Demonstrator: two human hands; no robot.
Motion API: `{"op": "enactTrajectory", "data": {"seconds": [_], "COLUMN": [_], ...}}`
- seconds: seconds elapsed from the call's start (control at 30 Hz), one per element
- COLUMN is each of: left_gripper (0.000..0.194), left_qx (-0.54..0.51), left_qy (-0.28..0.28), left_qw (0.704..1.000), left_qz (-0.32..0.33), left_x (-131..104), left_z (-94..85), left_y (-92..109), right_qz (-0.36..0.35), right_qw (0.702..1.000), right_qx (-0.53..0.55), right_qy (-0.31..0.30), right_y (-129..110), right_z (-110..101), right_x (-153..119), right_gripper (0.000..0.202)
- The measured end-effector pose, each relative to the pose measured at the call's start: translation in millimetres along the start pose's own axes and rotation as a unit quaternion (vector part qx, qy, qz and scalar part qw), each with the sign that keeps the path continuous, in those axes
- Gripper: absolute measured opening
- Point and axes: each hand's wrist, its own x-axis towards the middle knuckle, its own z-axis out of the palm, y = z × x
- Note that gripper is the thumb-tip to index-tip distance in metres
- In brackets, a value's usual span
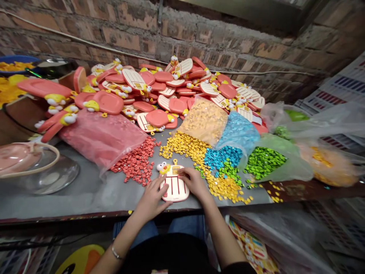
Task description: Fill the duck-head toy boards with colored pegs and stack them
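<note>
A white toy board (175,189) with red slots, a pink rim and a yellow-and-white duck head (163,167) lies on the grey table top near its front edge. My left hand (152,198) rests on the board's left side, fingers apart, near a small red piece in its lower left. Over the upper right of the board, beside a small gold panel, my right hand (193,182) has its fingers bent together; whatever is between them is too small to make out. Red pieces (139,163) lie left of the board, yellow pieces (225,186) to its right.
Blue (224,156) and green pieces (264,161) spill from bags at the right. A pink bag (102,133) and a clear plastic container (54,171) are at left. Behind, pink and white boards (164,118) are heaped against a brick wall (128,30).
</note>
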Motion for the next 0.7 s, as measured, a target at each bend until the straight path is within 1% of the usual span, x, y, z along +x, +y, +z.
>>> {"op": "enactTrajectory", "data": {"seconds": [0.1, 0.17, 0.23, 0.33, 0.43, 0.47, 0.5, 0.57, 0.6, 0.63, 0.67, 0.7], "left_gripper": [0.041, 0.043, 0.048, 0.067, 0.083, 0.085, 0.086, 0.085, 0.083, 0.082, 0.080, 0.079], "left_qx": [-0.006, -0.009, -0.019, -0.035, -0.022, -0.013, -0.002, 0.018, 0.028, 0.037, 0.043, 0.049], "left_qy": [0.001, 0.008, 0.022, 0.039, 0.027, 0.019, 0.013, 0.008, 0.009, 0.011, 0.013, 0.015], "left_qw": [1.000, 1.000, 0.999, 0.998, 0.998, 0.999, 0.999, 0.999, 0.999, 0.998, 0.998, 0.998], "left_qz": [0.005, -0.001, -0.014, -0.034, -0.046, -0.048, -0.050, -0.048, -0.046, -0.042, -0.039, -0.035], "left_x": [-1, -1, -2, -3, -2, -2, -1, -1, -1, -1, -1, -1], "left_z": [0.9, 1.4, 2.0, 2.8, 3.0, 3.0, 3.0, 3.1, 3.2, 3.5, 3.7, 3.8], "left_y": [-1, -2, -3, -3, -2, -2, -1, -1, 0, 0, 0, 0], "right_qz": [-0.043, -0.071, -0.083, -0.086, -0.076, -0.063, -0.044, -0.007, 0.005, 0.008, 0.007, 0.006], "right_qw": [0.999, 0.996, 0.995, 0.989, 0.974, 0.971, 0.972, 0.984, 0.991, 0.996, 0.999, 0.999], "right_qx": [0.012, 0.006, 0.014, 0.073, 0.156, 0.178, 0.191, 0.171, 0.134, 0.086, 0.034, -0.016], "right_qy": [-0.031, -0.045, -0.058, -0.096, -0.145, -0.144, -0.126, -0.048, -0.003, 0.028, 0.040, 0.032], "right_y": [-9, -17, -24, -26, -20, -16, -13, -7, -4, -2, -1, 0], "right_z": [14, 25, 32, 30, 18, 13, 9, 3, 2, 3, 4, 8], "right_x": [10, 18, 24, 23, 19, 19, 21, 31, 39, 48, 58, 68], "right_gripper": [0.015, 0.016, 0.018, 0.020, 0.019, 0.019, 0.019, 0.017, 0.016, 0.017, 0.017, 0.017]}}
